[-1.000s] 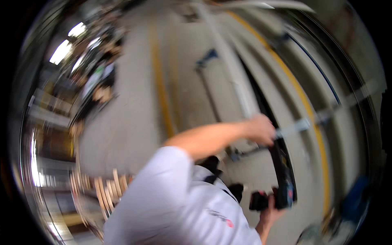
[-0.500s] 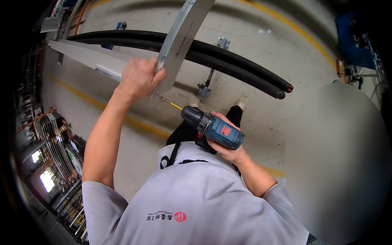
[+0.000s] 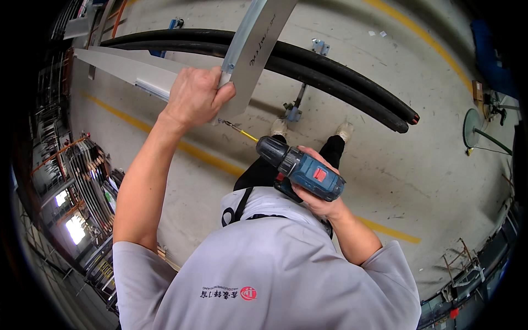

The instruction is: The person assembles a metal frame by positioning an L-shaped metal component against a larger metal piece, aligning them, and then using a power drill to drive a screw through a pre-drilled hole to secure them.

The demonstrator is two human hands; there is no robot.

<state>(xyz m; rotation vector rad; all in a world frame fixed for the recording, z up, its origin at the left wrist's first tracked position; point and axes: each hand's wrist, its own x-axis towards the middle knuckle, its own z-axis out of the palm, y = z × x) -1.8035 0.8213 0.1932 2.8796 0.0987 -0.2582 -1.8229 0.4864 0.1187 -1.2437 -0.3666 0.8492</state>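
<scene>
Two hands are busy: the left hand (image 3: 193, 98), raised toward eleven o'clock, is wrapped tight around the lower end of a grey metal strip (image 3: 254, 47) slanting up to twelve. The right hand (image 3: 319, 190), just right of centre, is clenched on a blue cordless drill (image 3: 301, 168), whose yellow-tipped bit (image 3: 237, 128) points toward ten o'clock at the strip. Black pipes (image 3: 308, 77) run across behind, over the concrete floor (image 3: 418, 154).
</scene>
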